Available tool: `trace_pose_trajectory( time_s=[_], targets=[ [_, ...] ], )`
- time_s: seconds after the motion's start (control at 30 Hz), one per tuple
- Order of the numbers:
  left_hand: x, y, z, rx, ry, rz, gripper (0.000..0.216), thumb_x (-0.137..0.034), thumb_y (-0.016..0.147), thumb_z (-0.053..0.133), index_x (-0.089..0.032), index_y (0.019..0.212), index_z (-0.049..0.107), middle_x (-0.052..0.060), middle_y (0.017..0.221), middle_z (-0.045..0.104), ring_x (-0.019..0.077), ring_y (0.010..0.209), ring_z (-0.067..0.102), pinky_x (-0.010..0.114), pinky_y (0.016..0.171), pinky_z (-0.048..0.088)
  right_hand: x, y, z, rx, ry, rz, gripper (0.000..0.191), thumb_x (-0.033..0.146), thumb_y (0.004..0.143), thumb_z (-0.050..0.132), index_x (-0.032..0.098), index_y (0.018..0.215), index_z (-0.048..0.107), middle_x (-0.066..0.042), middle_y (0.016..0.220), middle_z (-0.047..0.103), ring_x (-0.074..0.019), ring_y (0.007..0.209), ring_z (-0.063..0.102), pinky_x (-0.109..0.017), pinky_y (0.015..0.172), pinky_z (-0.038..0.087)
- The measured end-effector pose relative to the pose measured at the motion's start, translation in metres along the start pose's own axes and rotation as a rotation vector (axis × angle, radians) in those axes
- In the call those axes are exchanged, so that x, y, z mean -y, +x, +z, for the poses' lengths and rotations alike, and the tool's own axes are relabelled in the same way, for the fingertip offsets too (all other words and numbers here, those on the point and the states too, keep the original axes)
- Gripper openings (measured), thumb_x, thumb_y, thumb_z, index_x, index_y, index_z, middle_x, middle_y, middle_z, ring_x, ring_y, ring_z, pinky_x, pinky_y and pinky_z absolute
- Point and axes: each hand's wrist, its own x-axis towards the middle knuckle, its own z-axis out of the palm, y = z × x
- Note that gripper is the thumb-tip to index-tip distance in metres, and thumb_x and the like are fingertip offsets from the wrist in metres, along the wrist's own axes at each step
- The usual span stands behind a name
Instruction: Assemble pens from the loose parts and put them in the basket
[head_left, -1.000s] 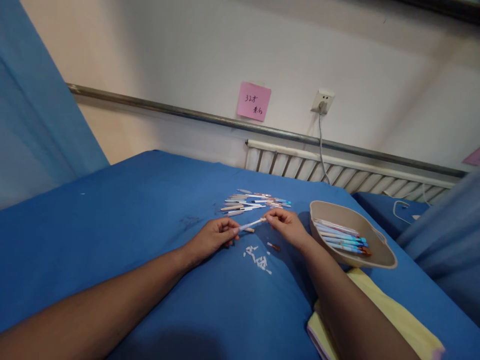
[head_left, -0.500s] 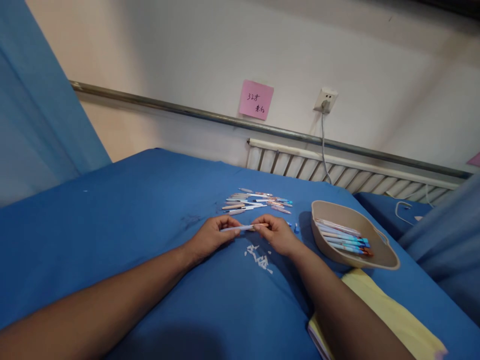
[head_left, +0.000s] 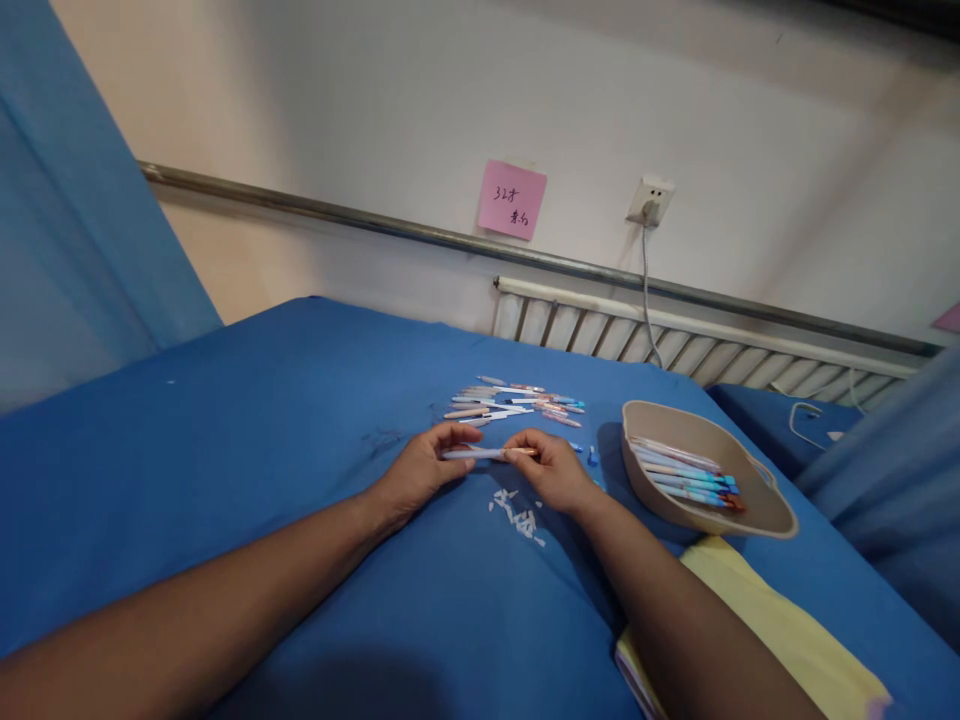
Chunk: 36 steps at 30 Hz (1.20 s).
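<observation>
Pale pen (head_left: 487, 454), one, at centre, pinched by left hand (head_left: 420, 468) and right hand (head_left: 555, 474). From it: one tan basket (head_left: 766, 512), three o'clock; pen pile (head_left: 513, 407), twelve, overlapping, uncountable; one yellow cloth (head_left: 765, 612), four.

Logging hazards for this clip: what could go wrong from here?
1. The slim pen is pinched in the fingers of the left hand and right hand; it might slip if either grip loosens.
2. The small white pieces lie loose close to the right hand, so a sweep of that hand could scatter them.
3. The small blue piece lies on blue cloth, so it may be overlooked.
</observation>
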Motion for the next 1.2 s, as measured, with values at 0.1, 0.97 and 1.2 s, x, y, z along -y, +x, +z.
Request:
trace_pose_trajectory(
  time_s=[0.1,0.97,1.2],
  targets=[
    [-0.0006,-0.0002,0.0008,0.044,0.027,-0.08,0.033,-0.043,0.076,0.06,-0.015,0.093,0.058,0.001,0.067,0.061,0.0121,0.056,0.055,0.024,0.054,0.042,0.0006,0.0,-0.0003,-0.018,-0.031,-0.016,0.017,0.034,0.08,0.055,0.019,0.081,0.063,0.001,0.068,0.059,-0.0116,0.06,0.048,-0.021,0.054,0.036],
    [-0.0043,-0.0015,0.0024,-0.008,0.028,-0.027,0.036,-0.03,0.061,0.074,-0.016,0.089,0.058,0.001,0.084,0.063,0.0125,0.075,0.058,0.022,0.066,0.045,0.006,-0.0012,-0.0023,0.02,-0.201,-0.172,0.014,0.026,0.084,0.051,0.02,0.085,0.064,0.0,0.076,0.062,-0.0136,0.07,0.055,-0.023,0.064,0.039],
    [-0.0029,0.0026,0.0005,0.118,0.081,-0.104,0.032,-0.045,0.07,0.064,-0.015,0.077,0.061,-0.001,0.064,0.059,0.0108,0.056,0.052,0.023,0.057,0.042,0.0065,-0.0001,-0.002,0.025,-0.218,-0.181,0.014,0.028,0.084,0.052,0.021,0.085,0.064,0.0,0.074,0.062,-0.0132,0.067,0.054,-0.022,0.061,0.039]
  ],
)
